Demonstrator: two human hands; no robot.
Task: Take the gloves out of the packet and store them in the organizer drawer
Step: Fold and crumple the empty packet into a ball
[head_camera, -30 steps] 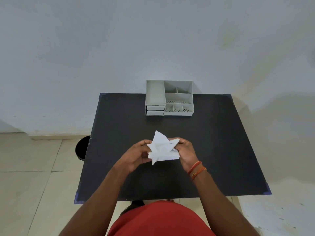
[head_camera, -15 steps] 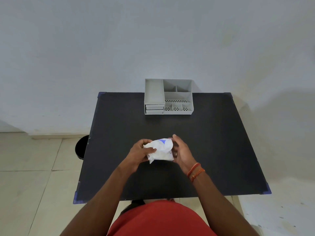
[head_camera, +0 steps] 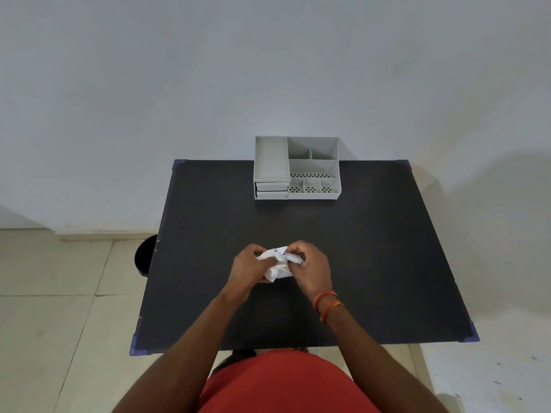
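A crumpled white packet (head_camera: pixel 275 265) with small blue print sits between both hands, just above the middle of the black table (head_camera: pixel 372 248). My left hand (head_camera: pixel 249 268) grips its left side, and my right hand (head_camera: pixel 310 268) pinches its upper right edge. The gloves themselves are not visible; the packet is bunched and partly hidden by my fingers. The grey organizer (head_camera: pixel 296 168) stands at the table's far edge, with two shut drawers (head_camera: pixel 272 189) stacked at its lower left front.
A black round bin (head_camera: pixel 144 254) stands on the tiled floor by the table's left edge. A white wall rises right behind the organizer. Purple corner guards mark the table's corners.
The packet stood up in open, pointed folds a second ago; now it is squeezed into a small wad. Both hands have closed in on it and stayed over the table's middle.
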